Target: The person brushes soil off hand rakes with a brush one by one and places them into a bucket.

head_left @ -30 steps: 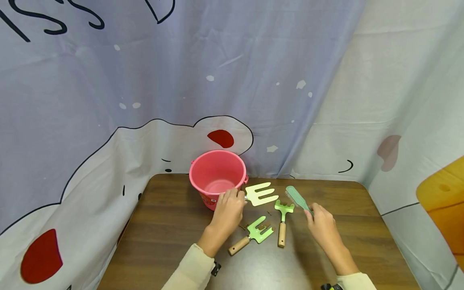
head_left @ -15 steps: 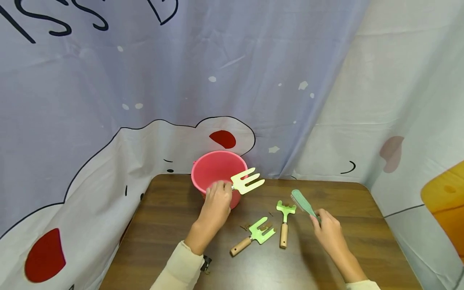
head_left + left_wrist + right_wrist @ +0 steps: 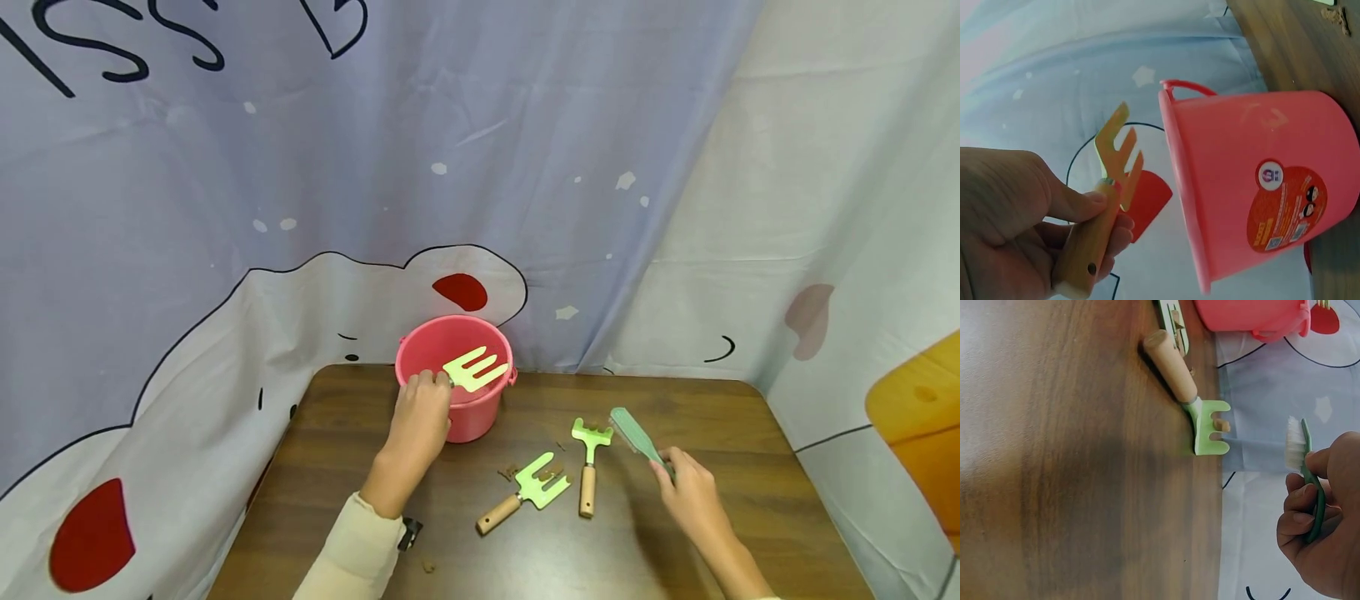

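Observation:
My left hand (image 3: 422,417) grips the wooden handle of a pale yellow-green garden fork (image 3: 474,371), its tines above the opening of a pink bucket (image 3: 476,421). In the left wrist view the fork's handle (image 3: 1088,250) lies between thumb and fingers, beside the bucket's rim. My right hand (image 3: 692,492) holds a green brush (image 3: 636,433) by its handle, raised above the table; its white bristles (image 3: 1295,444) show in the right wrist view. Between the hands lie a green hand fork (image 3: 534,482) and a small green rake (image 3: 588,458), both with wooden handles.
Brown crumbs (image 3: 508,472) lie around the green fork on the wooden table (image 3: 735,450), and another bit (image 3: 428,567) sits near the front. A printed curtain (image 3: 480,150) hangs right behind the table's back edge.
My left hand has carried the yellow-green fork leftward, from right of the bucket to above its opening. The right hand has drawn the brush slightly right and toward me.

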### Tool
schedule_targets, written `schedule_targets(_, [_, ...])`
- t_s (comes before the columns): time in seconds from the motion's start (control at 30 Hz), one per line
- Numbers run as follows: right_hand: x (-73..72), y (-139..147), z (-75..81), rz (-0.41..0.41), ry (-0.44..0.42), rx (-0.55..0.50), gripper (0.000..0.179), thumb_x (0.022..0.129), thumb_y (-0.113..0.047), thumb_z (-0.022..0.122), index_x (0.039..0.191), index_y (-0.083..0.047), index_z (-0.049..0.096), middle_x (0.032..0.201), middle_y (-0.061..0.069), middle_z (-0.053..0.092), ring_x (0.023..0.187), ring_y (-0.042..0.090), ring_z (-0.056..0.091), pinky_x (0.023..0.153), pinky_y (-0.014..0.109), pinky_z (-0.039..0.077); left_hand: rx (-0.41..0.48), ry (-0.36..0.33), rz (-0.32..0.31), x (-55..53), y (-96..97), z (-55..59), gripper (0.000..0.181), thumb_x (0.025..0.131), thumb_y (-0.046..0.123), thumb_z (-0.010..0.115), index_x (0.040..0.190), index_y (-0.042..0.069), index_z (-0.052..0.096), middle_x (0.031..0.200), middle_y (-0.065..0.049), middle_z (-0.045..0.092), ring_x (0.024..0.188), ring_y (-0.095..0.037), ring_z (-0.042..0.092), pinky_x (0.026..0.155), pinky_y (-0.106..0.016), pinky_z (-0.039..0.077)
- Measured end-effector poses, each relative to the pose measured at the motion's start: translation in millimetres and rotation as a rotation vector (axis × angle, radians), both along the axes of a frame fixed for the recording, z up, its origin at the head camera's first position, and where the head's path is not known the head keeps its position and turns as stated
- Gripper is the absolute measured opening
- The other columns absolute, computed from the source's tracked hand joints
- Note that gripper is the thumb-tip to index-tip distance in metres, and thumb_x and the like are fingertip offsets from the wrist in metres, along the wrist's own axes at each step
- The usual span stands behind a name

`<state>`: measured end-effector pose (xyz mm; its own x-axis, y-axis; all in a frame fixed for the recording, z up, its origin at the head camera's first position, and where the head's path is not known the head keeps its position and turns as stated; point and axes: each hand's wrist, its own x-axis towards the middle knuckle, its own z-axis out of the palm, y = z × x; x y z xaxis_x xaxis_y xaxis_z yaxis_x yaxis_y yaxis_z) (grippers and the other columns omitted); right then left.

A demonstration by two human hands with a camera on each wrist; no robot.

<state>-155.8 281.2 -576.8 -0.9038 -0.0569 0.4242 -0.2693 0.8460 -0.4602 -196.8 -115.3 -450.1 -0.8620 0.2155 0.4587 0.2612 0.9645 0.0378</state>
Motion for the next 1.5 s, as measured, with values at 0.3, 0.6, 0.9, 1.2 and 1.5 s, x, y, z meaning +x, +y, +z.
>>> schedule_targets(0.3, [4.8, 5.4, -3.8, -0.008, -0.003, 0.006, 0.019, 0.09, 0.0, 0.074, 0.103, 0.011, 0.066, 0.089, 0.023, 0.071, 0.074, 0.037, 0.073, 0.058, 0.039, 0.06, -0.001, -0.036, 0.007, -10.9, -8.9, -3.1, 0.03, 0.065, 0.005, 0.095, 0.083, -0.001, 0.072, 0.072, -0.014, 0.065, 0.07, -0.034, 0.067, 0.068, -0.045, 0.056])
schedule_targets(0.6, [6.1, 9.2, -3.9, -0.016, -0.014, 0.015, 0.018, 0.09, 0.0, 0.074, 0.103, 0.01, 0.066, 0.088, 0.021, 0.07, 0.072, 0.033, 0.072, 0.057, 0.038, 0.06, 0.007, -0.092, 0.013, -29.3, -8.2, -8.7, 0.005, 0.081, -0.006, 0.078, 0.083, -0.002, 0.075, 0.071, -0.016, 0.066, 0.071, -0.035, 0.07, 0.067, -0.046, 0.059])
schedule_targets(0.9, [4.9, 10.0, -3.3, -0.021, 0.004, 0.017, 0.019, 0.089, -0.001, 0.076, 0.102, 0.01, 0.066, 0.087, 0.02, 0.07, 0.072, 0.034, 0.072, 0.057, 0.039, 0.059, 0.106, -0.318, 0.026, -49.8, -7.2, -6.1, 0.004, 0.084, -0.005, 0.074, 0.088, -0.003, 0.073, 0.079, -0.018, 0.07, 0.077, -0.034, 0.073, 0.071, -0.043, 0.06])
schedule_targets(1.2, [4.7, 9.9, -4.8, -0.02, -0.001, 0.019, 0.019, 0.089, -0.001, 0.076, 0.101, 0.01, 0.066, 0.087, 0.02, 0.07, 0.071, 0.032, 0.072, 0.057, 0.038, 0.059, 0.138, -0.435, 0.063, -64.6, -3.2, -11.4, 0.004, 0.088, -0.004, 0.072, 0.087, 0.0, 0.072, 0.082, -0.015, 0.072, 0.079, -0.032, 0.072, 0.073, -0.041, 0.059])
schedule_targets(1.5, [5.5, 11.4, -5.2, -0.032, -0.016, 0.019, 0.018, 0.089, -0.002, 0.076, 0.1, 0.009, 0.067, 0.085, 0.019, 0.07, 0.07, 0.028, 0.07, 0.056, 0.036, 0.058, 0.155, -0.449, 0.061, -71.9, -1.9, -16.6, 0.005, 0.088, -0.005, 0.071, 0.088, -0.001, 0.071, 0.08, -0.015, 0.071, 0.076, -0.031, 0.072, 0.067, -0.037, 0.058])
